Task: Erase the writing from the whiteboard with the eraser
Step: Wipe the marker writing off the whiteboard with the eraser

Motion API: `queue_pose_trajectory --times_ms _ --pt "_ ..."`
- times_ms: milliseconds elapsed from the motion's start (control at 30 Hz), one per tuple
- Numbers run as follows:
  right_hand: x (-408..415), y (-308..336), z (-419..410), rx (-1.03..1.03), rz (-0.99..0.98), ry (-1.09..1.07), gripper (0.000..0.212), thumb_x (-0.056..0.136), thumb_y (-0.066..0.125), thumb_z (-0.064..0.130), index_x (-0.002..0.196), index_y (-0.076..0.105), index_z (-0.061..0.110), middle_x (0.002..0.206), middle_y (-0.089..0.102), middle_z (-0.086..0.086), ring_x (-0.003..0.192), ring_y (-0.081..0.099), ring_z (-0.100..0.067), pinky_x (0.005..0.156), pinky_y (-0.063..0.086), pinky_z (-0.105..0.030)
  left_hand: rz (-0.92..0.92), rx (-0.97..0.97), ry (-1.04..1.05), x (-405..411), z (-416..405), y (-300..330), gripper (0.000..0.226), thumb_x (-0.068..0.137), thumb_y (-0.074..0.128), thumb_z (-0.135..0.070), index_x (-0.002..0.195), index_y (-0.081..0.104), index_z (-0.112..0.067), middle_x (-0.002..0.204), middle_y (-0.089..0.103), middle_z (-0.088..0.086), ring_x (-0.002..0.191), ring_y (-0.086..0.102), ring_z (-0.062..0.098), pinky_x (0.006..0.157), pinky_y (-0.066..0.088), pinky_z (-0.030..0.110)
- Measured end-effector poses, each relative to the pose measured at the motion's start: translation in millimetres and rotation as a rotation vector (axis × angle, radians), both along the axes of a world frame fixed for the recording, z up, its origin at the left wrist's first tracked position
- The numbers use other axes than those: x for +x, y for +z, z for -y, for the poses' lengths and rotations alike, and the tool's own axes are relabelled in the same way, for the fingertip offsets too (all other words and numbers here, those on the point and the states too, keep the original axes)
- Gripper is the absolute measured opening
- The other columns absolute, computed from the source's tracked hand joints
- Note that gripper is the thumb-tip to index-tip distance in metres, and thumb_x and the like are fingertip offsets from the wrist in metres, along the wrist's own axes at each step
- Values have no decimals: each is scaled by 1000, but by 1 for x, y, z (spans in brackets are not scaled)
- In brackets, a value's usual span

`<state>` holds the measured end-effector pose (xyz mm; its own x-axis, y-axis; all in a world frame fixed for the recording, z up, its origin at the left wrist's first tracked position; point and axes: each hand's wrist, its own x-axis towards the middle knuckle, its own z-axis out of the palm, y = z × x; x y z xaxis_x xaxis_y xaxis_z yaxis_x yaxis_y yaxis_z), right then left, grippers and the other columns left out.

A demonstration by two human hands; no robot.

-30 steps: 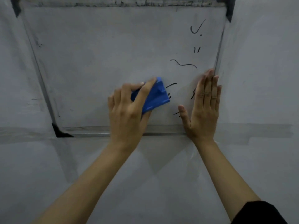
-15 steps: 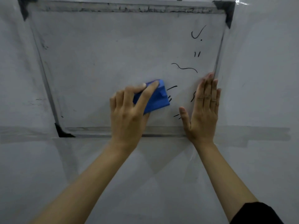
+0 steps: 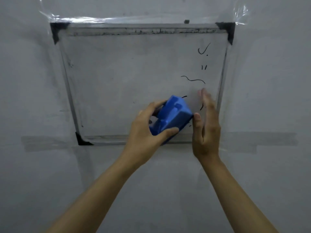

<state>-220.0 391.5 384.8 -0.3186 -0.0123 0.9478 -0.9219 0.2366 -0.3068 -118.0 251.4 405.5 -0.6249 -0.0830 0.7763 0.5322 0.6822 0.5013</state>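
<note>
A metal-framed whiteboard (image 3: 127, 78) with black corner caps hangs on a grey wall. Black marker strokes (image 3: 193, 79) remain down its right side: a tick, two short dashes, a wavy line and small marks lower down. My left hand (image 3: 144, 132) is shut on a blue eraser (image 3: 171, 117), tilted off the board near its lower right. My right hand (image 3: 206, 125) stands edge-on beside the eraser, fingers straight, its thumb touching the eraser's right corner. The hands hide part of the lower marks.
Clear tape (image 3: 80, 18) holds the board's top edge to the wall. A darker grey painted band (image 3: 262, 140) runs across the wall at the height of the board's bottom edge.
My left hand has lifted and tilted the eraser off the board and shifted it right. My right hand has turned from flat on the board to edge-on. The view has pulled back.
</note>
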Motion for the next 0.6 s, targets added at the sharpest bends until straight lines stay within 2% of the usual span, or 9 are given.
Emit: queue_pose_trajectory --times_ms 67,133,167,233,300,400,500,600 --pt "18 0 4 -71 156 301 51 102 27 40 135 51 11 129 62 1 121 57 -12 97 49 -28 77 137 -181 1 -7 0 60 79 70 -46 132 42 -47 120 59 -21 109 58 4 83 53 19" --pt "31 4 4 -87 378 505 45 101 27 44 114 63 22 102 71 2 96 67 -15 77 54 -23 133 324 -358 -1 -12 -2 61 80 67 -42 136 45 -39 123 61 -13 111 62 6 82 55 20" --pt "34 6 2 -70 465 554 43 100 28 44 109 65 25 99 71 0 93 68 -16 74 55 -24 144 388 -386 -1 -13 -2 61 81 65 -41 137 45 -35 124 61 -10 111 62 5 80 55 18" --pt "36 14 -5 9 560 614 41 99 32 43 112 65 22 106 71 -4 99 68 -21 80 58 -33 157 424 -371 -3 -11 1 57 83 59 -47 136 48 -30 122 63 -9 110 62 5 81 55 21" --pt "37 21 -8 56 633 692 44 97 38 45 123 60 17 116 67 -8 109 65 -24 93 55 -42 127 398 -376 -5 -10 4 41 87 50 -49 124 55 -32 111 67 -15 107 63 4 82 55 21" --pt "41 30 -6 66 708 783 48 93 45 51 132 55 26 127 65 0 120 60 -17 101 50 -41 39 339 -368 -4 -12 12 29 93 42 -43 117 56 -34 104 68 -17 105 63 3 81 53 16" --pt "45 43 -4 18 802 863 58 87 55 52 136 52 21 129 63 -7 120 60 -25 96 53 -44 -11 293 -356 -4 -13 21 31 96 39 -42 119 56 -30 106 67 -7 104 64 8 85 55 26" --pt "47 57 -3 -74 840 949 59 80 66 44 133 52 21 124 65 -10 109 67 -29 83 58 -42 -60 185 -269 -6 -7 33 36 101 40 -29 134 52 -18 120 60 2 108 61 9 82 54 19"
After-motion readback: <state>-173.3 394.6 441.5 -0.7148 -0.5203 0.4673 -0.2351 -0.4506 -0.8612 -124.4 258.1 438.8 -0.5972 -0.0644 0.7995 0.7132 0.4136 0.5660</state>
